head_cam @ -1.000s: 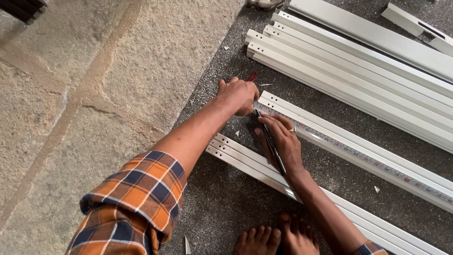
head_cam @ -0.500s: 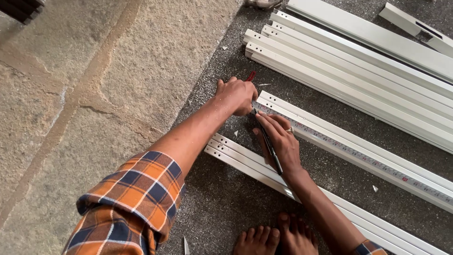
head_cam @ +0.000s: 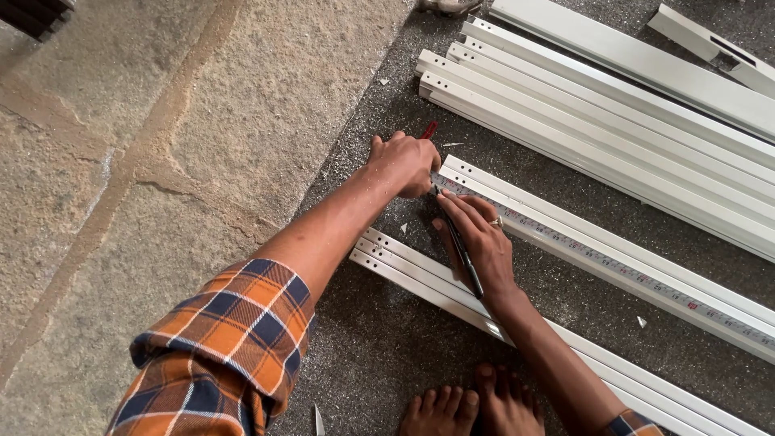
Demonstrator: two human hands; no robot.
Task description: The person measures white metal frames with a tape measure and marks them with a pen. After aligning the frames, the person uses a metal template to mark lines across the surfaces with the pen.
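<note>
My left hand [head_cam: 404,164] is closed over the near end of a white metal channel [head_cam: 597,242] lying on the floor, pinning the start of a measuring tape [head_cam: 613,269] stretched along it. A red tip [head_cam: 429,130] pokes out past that hand. My right hand [head_cam: 478,239] grips a dark pen [head_cam: 460,246] whose tip touches the channel just beside the left fist. My bare feet [head_cam: 472,408] rest on the floor below. An orange and blue checked sleeve [head_cam: 218,347] covers my left upper arm.
Another white channel [head_cam: 420,282] runs under my right forearm. Several more white profiles [head_cam: 613,129] lie side by side at the upper right. Grey speckled floor [head_cam: 387,347] with metal shavings meets rough beige stone [head_cam: 161,161] on the left.
Both hands stay at the end of the channel; the right hand with the pen has crept slightly closer to the left fist.
</note>
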